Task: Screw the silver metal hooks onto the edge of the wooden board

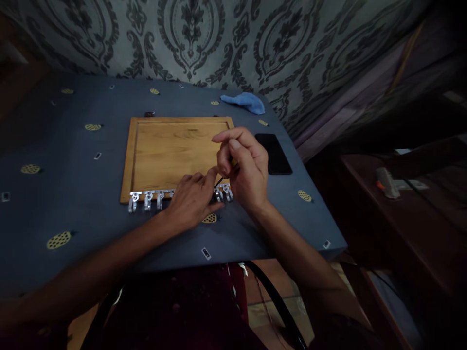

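Observation:
A wooden board (171,150) with a raised frame lies on the table. Along its near edge runs a metal hook rail (148,198) with several silver hooks. My left hand (191,199) is laid over the middle of the rail, fingers on the board side and thumb out on the near side, holding it against the board. My right hand (248,167) is closed around a screwdriver (234,164); a bit of yellow handle shows between the fingers. Its thin dark shaft slants down to the rail beside my left fingers. The tip's exact contact is hard to see.
A blue cloth (246,102) lies at the table's back right. Right of the board is a black phone (273,153). The blue tablecloth (91,189) has a pineapple print. Patterned fabric (193,39) hangs behind, and a dark reddish surface (383,204) stands to the right.

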`<state>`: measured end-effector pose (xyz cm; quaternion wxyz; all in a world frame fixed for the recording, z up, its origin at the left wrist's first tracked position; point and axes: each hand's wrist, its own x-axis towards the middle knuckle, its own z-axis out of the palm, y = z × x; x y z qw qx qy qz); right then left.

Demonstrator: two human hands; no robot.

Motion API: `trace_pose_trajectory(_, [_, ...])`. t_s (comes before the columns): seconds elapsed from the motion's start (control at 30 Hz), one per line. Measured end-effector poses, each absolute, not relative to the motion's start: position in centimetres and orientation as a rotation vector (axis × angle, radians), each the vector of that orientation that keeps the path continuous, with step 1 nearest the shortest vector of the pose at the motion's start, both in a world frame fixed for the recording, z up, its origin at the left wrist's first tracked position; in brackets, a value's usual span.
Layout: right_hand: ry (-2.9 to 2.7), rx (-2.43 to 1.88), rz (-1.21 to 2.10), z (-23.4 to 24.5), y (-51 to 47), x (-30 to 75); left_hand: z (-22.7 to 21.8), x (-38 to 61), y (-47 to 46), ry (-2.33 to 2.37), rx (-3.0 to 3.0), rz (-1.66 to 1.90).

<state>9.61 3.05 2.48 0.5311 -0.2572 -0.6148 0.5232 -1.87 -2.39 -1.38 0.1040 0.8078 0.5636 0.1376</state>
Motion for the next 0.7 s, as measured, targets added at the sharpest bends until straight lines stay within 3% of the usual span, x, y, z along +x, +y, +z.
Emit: trace_pose_trajectory(0.7, [-1.555, -0.265, 1.669, 2.8, 4.0, 11.8, -2.3, -2.2, -2.5, 1.637, 2.473, 0.491])
